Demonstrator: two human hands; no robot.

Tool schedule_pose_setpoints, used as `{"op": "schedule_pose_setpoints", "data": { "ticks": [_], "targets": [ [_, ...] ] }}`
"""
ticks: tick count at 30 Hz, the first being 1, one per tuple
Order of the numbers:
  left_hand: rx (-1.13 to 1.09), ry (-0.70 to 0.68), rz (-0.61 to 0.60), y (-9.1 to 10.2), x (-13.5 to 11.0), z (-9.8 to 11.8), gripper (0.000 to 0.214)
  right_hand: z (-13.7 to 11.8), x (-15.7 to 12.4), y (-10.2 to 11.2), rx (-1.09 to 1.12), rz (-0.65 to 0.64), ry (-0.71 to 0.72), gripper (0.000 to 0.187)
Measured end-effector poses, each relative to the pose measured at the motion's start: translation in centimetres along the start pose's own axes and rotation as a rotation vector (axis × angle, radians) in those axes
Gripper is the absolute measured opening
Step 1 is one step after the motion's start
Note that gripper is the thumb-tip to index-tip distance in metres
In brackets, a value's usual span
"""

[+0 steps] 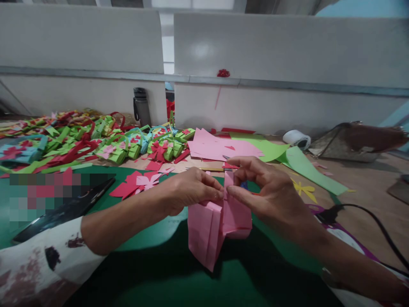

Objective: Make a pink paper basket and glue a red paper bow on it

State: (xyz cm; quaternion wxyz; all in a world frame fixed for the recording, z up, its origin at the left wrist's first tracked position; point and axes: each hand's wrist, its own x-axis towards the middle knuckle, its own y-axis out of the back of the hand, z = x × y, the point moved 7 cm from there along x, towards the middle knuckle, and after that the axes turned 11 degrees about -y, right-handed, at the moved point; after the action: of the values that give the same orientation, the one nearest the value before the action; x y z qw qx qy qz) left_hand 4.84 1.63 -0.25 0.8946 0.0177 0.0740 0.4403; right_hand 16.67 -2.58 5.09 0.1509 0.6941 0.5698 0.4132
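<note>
A folded pink paper bag (204, 232) stands on the green mat, its side creased and its top between my hands. My left hand (187, 189) pinches its upper edge with thumb and fingertips. My right hand (273, 189) holds a narrow pink paper strip (228, 179) that rises from the bag, with the thumb pressed against it. A small dark pointed tip shows by the right index finger; what it belongs to I cannot make out. Behind my left wrist lie red and pink paper flower cutouts (146, 181).
Finished small paper bags (121, 149) pile up at the back left. Pink sheets (223, 145), green sheets (262, 145), a white roll (296, 139) and a handbag (348, 143) lie behind. A bottle (141, 108) stands by the partition. A dark tablet-like object (86, 202) and a black cable (377, 217) flank the mat.
</note>
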Motion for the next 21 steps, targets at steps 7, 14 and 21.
{"op": "schedule_pose_setpoints", "data": {
  "ticks": [7,14,21],
  "targets": [
    [0.025,-0.034,-0.026,0.07,0.02,0.19,0.005,-0.12,-0.03,-0.12,-0.005,-0.006,0.009,0.032],
    [0.063,-0.038,-0.047,0.02,-0.09,0.64,0.009,-0.4,-0.23,-0.02,-0.013,-0.002,0.017,0.031],
    [0.052,-0.119,-0.037,0.32,0.02,0.73,0.007,0.25,-0.09,-0.12,0.106,-0.038,-0.045,0.032]
  ]
}}
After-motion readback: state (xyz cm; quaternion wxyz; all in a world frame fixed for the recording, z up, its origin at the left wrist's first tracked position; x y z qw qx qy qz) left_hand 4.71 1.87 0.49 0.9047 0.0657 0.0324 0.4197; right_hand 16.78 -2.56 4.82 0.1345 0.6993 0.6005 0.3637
